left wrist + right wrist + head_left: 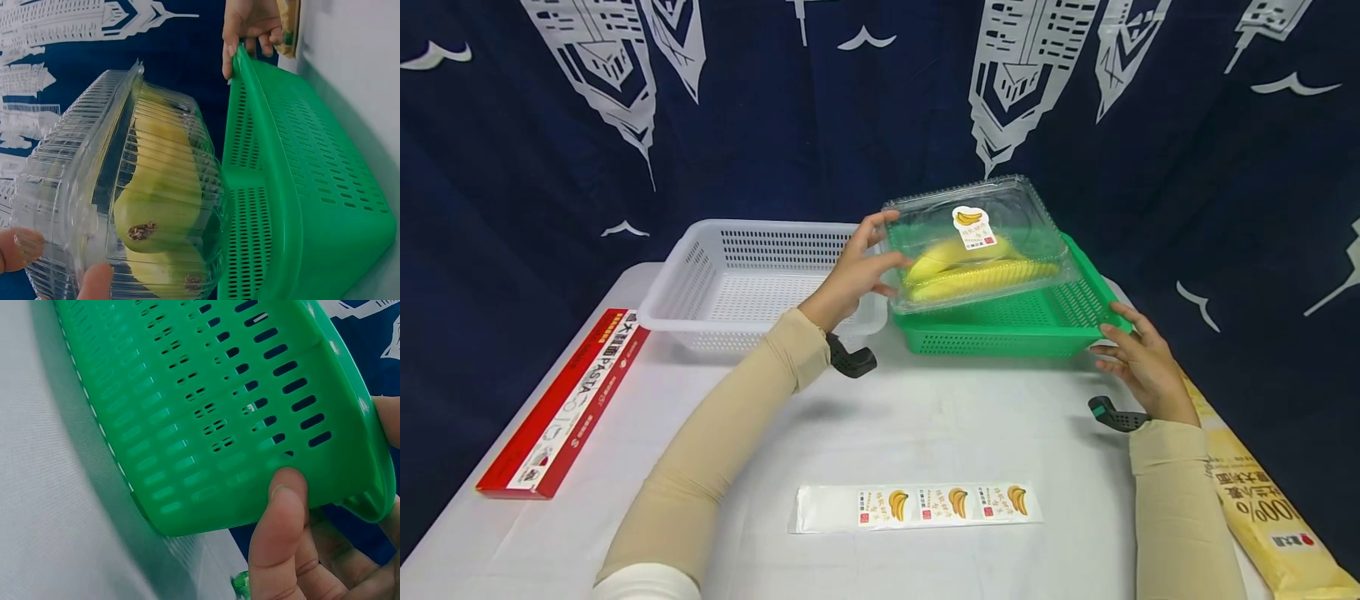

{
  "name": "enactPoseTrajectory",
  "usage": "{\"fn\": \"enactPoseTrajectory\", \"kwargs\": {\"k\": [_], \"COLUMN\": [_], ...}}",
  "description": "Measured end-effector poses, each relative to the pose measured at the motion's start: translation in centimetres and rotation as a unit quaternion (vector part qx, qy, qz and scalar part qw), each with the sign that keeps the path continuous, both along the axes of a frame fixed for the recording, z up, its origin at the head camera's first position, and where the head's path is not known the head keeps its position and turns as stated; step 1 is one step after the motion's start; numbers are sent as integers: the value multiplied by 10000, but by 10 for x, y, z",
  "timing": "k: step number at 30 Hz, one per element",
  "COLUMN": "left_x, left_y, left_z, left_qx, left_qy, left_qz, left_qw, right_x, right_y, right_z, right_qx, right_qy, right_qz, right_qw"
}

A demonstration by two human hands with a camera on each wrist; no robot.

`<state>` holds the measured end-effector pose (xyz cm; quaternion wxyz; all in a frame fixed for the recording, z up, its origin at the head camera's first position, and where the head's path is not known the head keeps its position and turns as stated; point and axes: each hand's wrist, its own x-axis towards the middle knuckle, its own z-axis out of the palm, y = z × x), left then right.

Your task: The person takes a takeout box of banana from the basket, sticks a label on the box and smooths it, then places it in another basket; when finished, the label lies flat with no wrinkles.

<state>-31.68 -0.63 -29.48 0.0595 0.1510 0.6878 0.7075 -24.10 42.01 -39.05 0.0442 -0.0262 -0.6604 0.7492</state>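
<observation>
My left hand (855,271) grips the left end of a clear plastic clamshell box (1037,212), held tilted above the green basket (992,343). Yellow bananas (973,275) lie inside the box, and a banana sticker (976,227) is on its lid. In the left wrist view the bananas (165,181) show their brown tips through the ribbed plastic. My right hand (1145,367) holds the basket's right front corner at the rim. One fingertip presses the outer wall of the basket (212,425) in the right wrist view.
A white basket (752,321) stands to the left of the green one. A red pasta box (565,400) lies at the table's left side. Near the front is a strip of banana stickers (917,507). A yellow bag (1262,500) lies along the right edge.
</observation>
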Motion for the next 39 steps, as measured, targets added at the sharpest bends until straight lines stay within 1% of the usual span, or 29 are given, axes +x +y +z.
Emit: {"fn": "enactPoseTrajectory", "kwargs": {"k": [6,11,17,22,29,34,36,39], "left_x": [-9,-14,-18,-23,-28,-28,-29,-31], "left_y": [14,26,36,40,43,46,48,50], "left_z": [-8,-16,-24,-27,-26,-25,-25,-25], "left_qx": [115,144,35,-291,-795,-1332,-1487,-1602], "left_qy": [-153,-332,-491,-473,-348,-78,-3,21], "left_qz": [120,229,256,275,263,173,194,278], "left_qw": [9997,9991,9985,9981,9959,9909,9887,9867], "right_x": [0,1,0,0,1,0,-1,-2], "right_y": [1,2,2,1,3,3,3,3], "right_z": [-1,-2,-2,-1,-2,-3,-3,-3], "right_qx": [-26,-64,22,111,122,112,109,102], "right_qy": [59,79,55,108,242,217,193,146], "right_qz": [4,32,58,90,128,32,-11,-50], "right_qw": [10000,9999,10000,9998,9996,9997,9998,9998]}}
